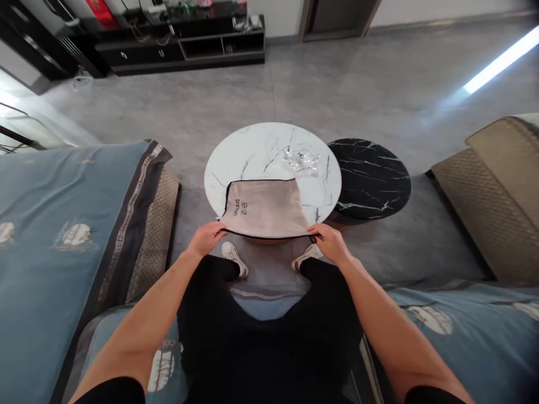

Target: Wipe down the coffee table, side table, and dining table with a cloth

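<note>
A crumpled clear plastic bag (pixel 300 158) lies at the far side of the white marble tabletop (pixel 256 145). A round black marble table (pixel 368 178) stands just right of it, a blue sofa cover (pixel 54 224) lies left, and a low black cabinet (pixel 181 50) stands far off on the grey tile floor (pixel 370 95).

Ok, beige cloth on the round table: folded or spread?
Spread flat. The beige cloth lies smooth on the marble tabletop, no fold showing, its near edge pulled straight between the left hand and right hand.
</note>
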The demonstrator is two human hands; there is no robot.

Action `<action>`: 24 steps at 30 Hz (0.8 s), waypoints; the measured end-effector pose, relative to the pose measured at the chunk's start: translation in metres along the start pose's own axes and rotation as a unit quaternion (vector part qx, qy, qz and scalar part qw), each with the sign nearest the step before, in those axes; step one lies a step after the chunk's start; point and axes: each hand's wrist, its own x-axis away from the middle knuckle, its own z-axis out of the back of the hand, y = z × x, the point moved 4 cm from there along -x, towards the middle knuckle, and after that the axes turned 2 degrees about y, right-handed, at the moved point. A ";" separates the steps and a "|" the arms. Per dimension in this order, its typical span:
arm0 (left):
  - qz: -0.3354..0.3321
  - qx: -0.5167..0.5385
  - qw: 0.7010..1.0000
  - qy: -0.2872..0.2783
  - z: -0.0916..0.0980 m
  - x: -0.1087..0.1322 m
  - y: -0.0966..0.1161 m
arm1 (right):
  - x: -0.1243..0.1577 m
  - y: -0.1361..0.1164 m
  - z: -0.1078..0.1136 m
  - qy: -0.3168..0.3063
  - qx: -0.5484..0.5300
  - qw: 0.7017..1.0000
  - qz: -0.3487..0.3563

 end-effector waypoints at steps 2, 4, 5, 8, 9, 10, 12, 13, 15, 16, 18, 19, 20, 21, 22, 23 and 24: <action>0.012 -0.007 1.000 -0.025 -0.016 0.036 0.003 | 0.039 -0.002 -0.012 0.021 0.002 0.999 -0.043; 0.036 -0.013 0.999 -0.015 -0.003 0.063 0.015 | 0.064 -0.021 -0.006 0.037 0.007 0.996 -0.083; 0.045 -0.015 0.999 -0.002 0.011 0.070 0.023 | 0.069 -0.035 0.003 0.037 0.011 0.995 -0.094; 0.041 -0.019 0.999 0.026 0.071 0.064 0.050 | 0.059 -0.082 0.045 0.025 0.023 0.995 -0.090; 0.031 -0.022 0.999 0.028 0.092 0.053 0.059 | 0.048 -0.095 0.061 0.029 0.028 0.996 -0.081; 0.019 -0.027 0.999 0.027 0.112 0.041 0.067 | 0.035 -0.107 0.077 0.040 0.035 0.996 -0.073; -0.004 -0.039 0.999 0.022 0.148 0.015 0.083 | 0.007 -0.125 0.107 0.066 0.058 0.995 -0.057; -0.012 -0.041 0.999 0.017 0.163 0.003 0.091 | -0.006 -0.133 0.118 0.072 0.072 0.994 -0.050; -0.011 -0.029 1.000 -0.002 0.186 -0.016 0.106 | -0.030 -0.143 0.137 0.076 0.099 0.991 -0.039; 0.000 -0.011 1.000 -0.020 0.194 -0.023 0.112 | -0.040 -0.147 0.144 0.077 0.111 0.990 -0.035; 0.035 0.043 0.996 -0.068 0.203 -0.036 0.121 | -0.060 -0.151 0.154 0.075 0.128 0.988 -0.035; 0.051 0.068 0.992 -0.089 0.205 -0.044 0.125 | -0.069 -0.152 0.158 0.071 0.134 0.988 -0.038; 0.060 0.084 0.989 -0.105 0.207 -0.052 0.127 | -0.080 -0.152 0.161 0.067 0.138 0.987 -0.043; 0.062 0.088 0.988 -0.109 0.209 -0.061 0.129 | -0.090 -0.152 0.164 0.064 0.140 0.987 -0.048; 0.057 0.083 0.990 -0.102 0.211 -0.072 0.129 | -0.100 -0.152 0.167 0.066 0.140 0.987 -0.052; 0.047 0.072 0.993 -0.087 0.213 -0.082 0.128 | -0.109 -0.153 0.170 0.076 0.137 0.986 -0.053; 0.030 0.063 0.995 -0.066 0.214 -0.093 0.125 | -0.116 -0.153 0.174 0.091 0.129 0.986 -0.050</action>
